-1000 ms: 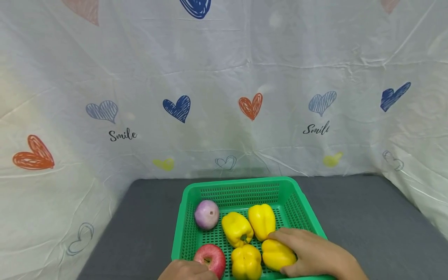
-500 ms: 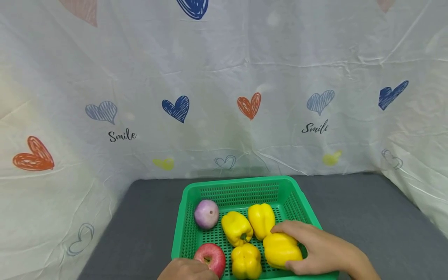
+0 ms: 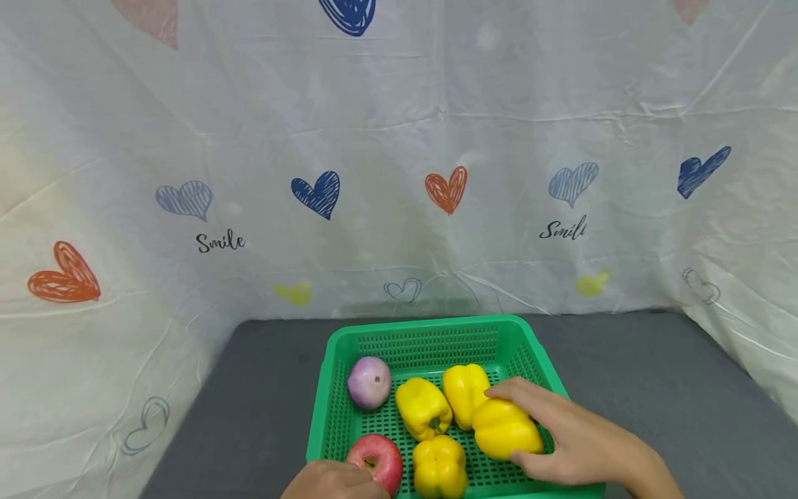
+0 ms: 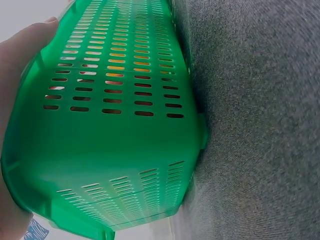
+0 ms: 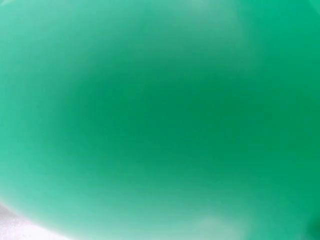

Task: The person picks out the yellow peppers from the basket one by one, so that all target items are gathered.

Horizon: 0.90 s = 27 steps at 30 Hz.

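In the head view, my right hand (image 3: 570,436) holds a yellow bell pepper (image 3: 506,430) between thumb and fingers at the right side of the green basket (image 3: 430,322). Its fingertips lie close to another yellow bell pepper (image 3: 466,395). My left hand (image 3: 333,479) grips the basket's near-left rim, beside a red apple (image 3: 382,454). The left wrist view has that hand (image 4: 20,65) at the rim, with the slotted basket wall (image 4: 115,135) beside it. Blurred green basket plastic (image 5: 175,120) fills nearly all of the right wrist view.
More yellow bell peppers (image 3: 424,407) (image 3: 439,468) lie in the basket's middle, and a round purple eggplant (image 3: 370,382) sits at its back left. Dark grey cloth (image 3: 249,402) covers the table. Behind hangs a white curtain (image 3: 374,138) printed with hearts.
My right hand has shifted the pepper slightly away from the basket's front and to the right, tilting it. The left hand stays at the near-left rim.
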Available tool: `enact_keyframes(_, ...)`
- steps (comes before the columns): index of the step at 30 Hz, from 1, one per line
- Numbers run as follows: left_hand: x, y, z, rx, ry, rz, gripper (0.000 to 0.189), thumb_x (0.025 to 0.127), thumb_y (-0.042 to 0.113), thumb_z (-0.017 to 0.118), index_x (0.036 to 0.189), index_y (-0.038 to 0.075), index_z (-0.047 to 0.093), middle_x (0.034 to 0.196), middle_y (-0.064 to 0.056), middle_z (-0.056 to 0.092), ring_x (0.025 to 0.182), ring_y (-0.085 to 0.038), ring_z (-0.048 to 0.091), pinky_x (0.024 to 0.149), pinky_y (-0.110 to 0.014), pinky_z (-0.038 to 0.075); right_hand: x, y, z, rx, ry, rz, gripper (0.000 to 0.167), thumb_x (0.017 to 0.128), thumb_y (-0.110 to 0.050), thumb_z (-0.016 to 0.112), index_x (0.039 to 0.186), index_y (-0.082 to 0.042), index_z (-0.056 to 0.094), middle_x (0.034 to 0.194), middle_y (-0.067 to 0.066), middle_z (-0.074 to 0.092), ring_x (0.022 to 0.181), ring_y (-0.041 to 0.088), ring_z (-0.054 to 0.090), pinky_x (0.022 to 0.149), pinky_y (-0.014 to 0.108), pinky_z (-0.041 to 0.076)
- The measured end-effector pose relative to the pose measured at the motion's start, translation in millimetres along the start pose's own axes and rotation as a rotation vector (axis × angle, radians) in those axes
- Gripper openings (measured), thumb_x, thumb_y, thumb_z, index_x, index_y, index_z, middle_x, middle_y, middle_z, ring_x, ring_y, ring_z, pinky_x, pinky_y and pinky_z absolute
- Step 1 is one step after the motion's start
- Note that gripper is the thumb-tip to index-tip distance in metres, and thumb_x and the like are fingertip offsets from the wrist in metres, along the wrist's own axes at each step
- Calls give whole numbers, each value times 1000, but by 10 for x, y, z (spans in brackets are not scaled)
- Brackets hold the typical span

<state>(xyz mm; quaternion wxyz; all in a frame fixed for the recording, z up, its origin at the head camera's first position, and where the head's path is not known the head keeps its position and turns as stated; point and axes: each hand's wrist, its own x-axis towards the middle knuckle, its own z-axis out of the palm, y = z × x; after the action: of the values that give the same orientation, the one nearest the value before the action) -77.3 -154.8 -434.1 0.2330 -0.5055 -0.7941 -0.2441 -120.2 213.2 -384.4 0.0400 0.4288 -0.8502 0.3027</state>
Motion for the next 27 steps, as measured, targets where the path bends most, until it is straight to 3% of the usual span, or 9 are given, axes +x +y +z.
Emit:
enact_keyframes(6, 10, -7, 3, -11, 7, 9, 21, 99, 22, 65, 83, 33, 57, 70, 21, 36, 62, 8, 24, 56, -8, 23, -12, 0, -37, 19, 22, 12, 62, 86, -20, 79, 139, -22, 47, 122, -12, 53, 99, 5, 53, 79, 28, 50)
enact_keyframes(9, 12, 0, 5, -9, 8, 6, 23, 99, 22, 64, 81, 33, 55, 69, 20, 32, 61, 7, 22, 55, -8, 21, -15, 9, -72, 38, 18, 18, 60, 88, -21, 77, 139, -22, 46, 123, -12, 53, 100, 5, 53, 80, 28, 50)
enact_keyframes(16, 9, 3, 25, -1, 26, 7, 26, 99, 22, 63, 78, 31, 51, 68, 18, 26, 62, 7, 18, 54, -10, 17, -86, 57, -128, -29, 62, 50, 61, 89, -26, 76, 142, -27, 46, 130, -13, 54, 105, 5, 56, 84, 30, 51)
enact_keyframes(20, 1, -1, 22, -1, 20, 4, 27, 99, 22, 64, 78, 32, 50, 68, 18, 26, 61, 6, 18, 54, -11, 17, -160, 87, -180, -11, 82, 73, 62, 88, -22, 78, 142, -25, 46, 130, -12, 54, 103, 5, 56, 82, 28, 51)
enact_keyframes(27, 16, 0, 17, 15, 19, 11, 27, 101, 23, 61, 77, 31, 52, 68, 18, 27, 61, 6, 19, 55, -10, 18, -289, 121, -292, -13, 185, 35, 69, 80, -11, 83, 140, -18, 50, 127, -4, 56, 95, 8, 56, 74, 25, 49)
